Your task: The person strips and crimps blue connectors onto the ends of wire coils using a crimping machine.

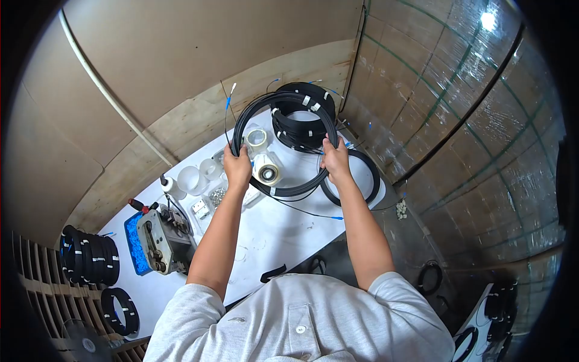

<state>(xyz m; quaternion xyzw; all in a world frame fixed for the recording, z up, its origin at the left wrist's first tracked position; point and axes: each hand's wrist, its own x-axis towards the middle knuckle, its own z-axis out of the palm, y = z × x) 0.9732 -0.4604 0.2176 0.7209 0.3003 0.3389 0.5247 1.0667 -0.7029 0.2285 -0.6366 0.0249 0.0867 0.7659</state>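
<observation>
Both of my hands hold one large coil of black cable (pixel 295 192) above the white table. My left hand (pixel 237 163) is closed round its left side, and my right hand (pixel 335 158) grips its right side. White tape bands the coil, and cable ends with blue connectors stick out at the upper left and lower right. Behind it stands a stack of black coils (pixel 298 128). A single black coil (pixel 375 175) lies on the table beside my right hand. Through the held coil show a roll of clear tape (pixel 257 139) and a white tape dispenser (pixel 266 171).
White cups (pixel 190 180), a white bottle (pixel 171 186) and small metal parts (pixel 217 196) stand left of my left hand. Further left are a metal machine (pixel 161 241), a blue tray (pixel 136 247) and more black coils (pixel 90 256). Wrapped boxes (pixel 434 108) line the right side.
</observation>
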